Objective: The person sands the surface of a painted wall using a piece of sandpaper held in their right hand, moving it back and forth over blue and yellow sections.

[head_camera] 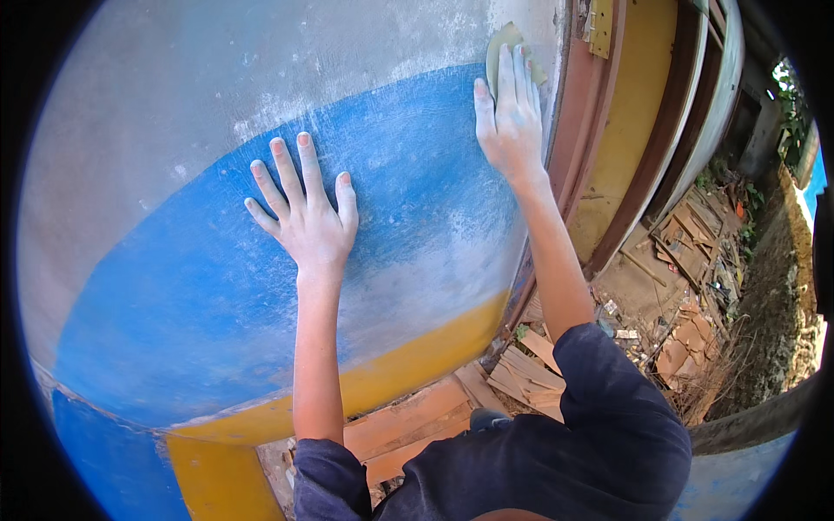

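Observation:
My left hand (316, 215) rests flat on the blue band (417, 143) of a painted wall, fingers spread and nothing under them that I can see. Higher up and to the right, my right hand (515, 120) presses a piece of worn, pale greenish sandpaper (502, 49) against the wall near its right edge. The sheet shows above the fingers and on both sides of them; the rest is hidden beneath the hand. Pale dust coats both hands. Above the blue, the wall (176, 111) is grey-white with scuffed patches.
A reddish-brown door frame (576, 111) borders the wall on the right, with a yellow panel (632, 124) beyond. Wooden boards (417, 423) cover the ground below me. Broken wood and litter (690, 254) lie along a rough low wall (769, 280). A yellow stripe (423, 332) runs along the wall's base.

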Demonstrator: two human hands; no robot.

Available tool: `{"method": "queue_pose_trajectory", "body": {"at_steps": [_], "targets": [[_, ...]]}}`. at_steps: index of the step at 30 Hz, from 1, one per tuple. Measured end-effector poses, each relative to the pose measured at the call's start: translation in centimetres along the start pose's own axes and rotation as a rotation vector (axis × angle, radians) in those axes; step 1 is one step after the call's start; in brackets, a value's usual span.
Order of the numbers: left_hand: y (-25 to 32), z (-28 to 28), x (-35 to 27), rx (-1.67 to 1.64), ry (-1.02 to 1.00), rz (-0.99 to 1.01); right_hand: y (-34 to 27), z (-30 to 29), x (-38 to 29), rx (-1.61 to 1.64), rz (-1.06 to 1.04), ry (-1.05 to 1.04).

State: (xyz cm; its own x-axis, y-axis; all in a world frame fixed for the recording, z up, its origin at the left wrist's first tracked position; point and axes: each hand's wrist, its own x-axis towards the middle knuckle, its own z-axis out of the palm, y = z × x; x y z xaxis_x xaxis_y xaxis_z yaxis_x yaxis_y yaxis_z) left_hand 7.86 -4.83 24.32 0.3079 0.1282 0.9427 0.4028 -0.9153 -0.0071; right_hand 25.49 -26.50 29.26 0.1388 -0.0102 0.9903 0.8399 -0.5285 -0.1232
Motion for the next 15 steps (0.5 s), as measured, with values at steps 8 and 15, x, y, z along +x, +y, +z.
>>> {"method": "queue_pose_trajectory", "body": {"at_steps": [8, 15], "targets": [[3.4, 0.6, -6.8, -0.02, -0.218, -0.116, 1.2, -2.1, 0.4, -0.118, -0.074, -0.163], [8.3, -0.3, -10.1, -0.147, -0.408, -0.308, 1.1, -1.7, -2.9, -0.034, -0.006, -0.125]]}}
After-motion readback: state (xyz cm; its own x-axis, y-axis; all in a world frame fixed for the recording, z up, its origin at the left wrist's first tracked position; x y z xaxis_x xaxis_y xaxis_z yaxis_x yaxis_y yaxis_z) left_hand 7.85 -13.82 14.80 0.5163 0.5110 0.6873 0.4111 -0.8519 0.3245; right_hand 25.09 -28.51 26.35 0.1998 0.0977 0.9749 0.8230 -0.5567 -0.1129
